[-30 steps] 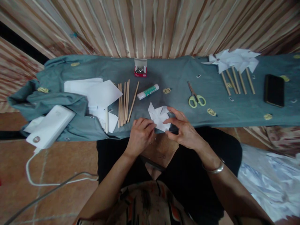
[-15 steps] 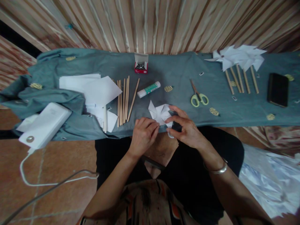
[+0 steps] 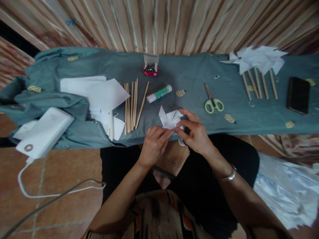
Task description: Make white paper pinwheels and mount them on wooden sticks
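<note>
A white paper pinwheel head (image 3: 170,119), its points folded, lies at the table's near edge between my hands. My left hand (image 3: 156,142) presses its fingertips on the near-left edge of the paper. My right hand (image 3: 195,134) grips the right side, thumb and fingers closed round a folded point. The fingertips of both hands nearly meet at the near edge, and the fingers hide part of the paper. Below my right hand a small round white thing (image 3: 181,142) partly shows; its kind I cannot make out. Beyond the paper lies a glue stick (image 3: 159,93).
Wooden sticks (image 3: 132,108) and white paper sheets (image 3: 99,94) lie to the left, near a white power bank (image 3: 46,132) with a cable. A red box of pins (image 3: 151,69) stands behind. Scissors (image 3: 212,101), finished pinwheels (image 3: 261,59) and a dark phone (image 3: 298,95) are rightward.
My left hand has slid right, its fingers reaching closer to my right hand. My right thumb has come in to the paper's near edge. The view has shifted slightly.
</note>
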{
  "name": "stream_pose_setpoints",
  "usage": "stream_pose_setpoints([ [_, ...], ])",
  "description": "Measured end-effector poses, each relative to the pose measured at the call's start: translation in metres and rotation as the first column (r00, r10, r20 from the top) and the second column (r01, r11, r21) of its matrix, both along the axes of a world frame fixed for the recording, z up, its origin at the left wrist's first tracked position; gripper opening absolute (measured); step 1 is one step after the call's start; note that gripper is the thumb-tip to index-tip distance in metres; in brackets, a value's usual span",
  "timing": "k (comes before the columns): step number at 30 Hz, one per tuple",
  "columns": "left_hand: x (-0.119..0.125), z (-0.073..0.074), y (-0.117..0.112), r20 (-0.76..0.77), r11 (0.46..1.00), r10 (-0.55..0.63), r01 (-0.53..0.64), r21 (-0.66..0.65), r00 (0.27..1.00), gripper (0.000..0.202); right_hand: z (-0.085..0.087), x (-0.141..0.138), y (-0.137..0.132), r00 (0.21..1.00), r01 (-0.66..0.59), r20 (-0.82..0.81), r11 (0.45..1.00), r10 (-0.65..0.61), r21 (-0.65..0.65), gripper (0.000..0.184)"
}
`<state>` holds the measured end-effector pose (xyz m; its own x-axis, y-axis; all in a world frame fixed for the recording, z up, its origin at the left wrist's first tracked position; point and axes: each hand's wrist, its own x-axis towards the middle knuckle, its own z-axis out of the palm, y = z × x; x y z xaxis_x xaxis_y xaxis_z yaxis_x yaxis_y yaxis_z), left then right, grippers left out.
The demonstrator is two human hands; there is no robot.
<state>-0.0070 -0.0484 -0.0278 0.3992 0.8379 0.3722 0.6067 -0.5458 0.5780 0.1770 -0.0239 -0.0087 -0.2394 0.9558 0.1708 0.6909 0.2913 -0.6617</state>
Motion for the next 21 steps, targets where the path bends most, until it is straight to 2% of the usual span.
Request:
stream_pose_setpoints([
  [8,0.0002,-0.004,0.0002,0.02,1.0,0.01,-0.01,-0.002,1.0,0.022,0.0027,-0.0016,-0.0021,0.999,0.018,0.033,0.999,-0.02,0.048,0.007],
  [21,0.0016,-0.0017,0.0006,-0.002,0.999,0.032,-0.032,-0.043,0.999,0.021,0.0057,-0.0028,-0.0036,0.999,-0.003,0.04,1.0,0.002,0.021,0.011],
])
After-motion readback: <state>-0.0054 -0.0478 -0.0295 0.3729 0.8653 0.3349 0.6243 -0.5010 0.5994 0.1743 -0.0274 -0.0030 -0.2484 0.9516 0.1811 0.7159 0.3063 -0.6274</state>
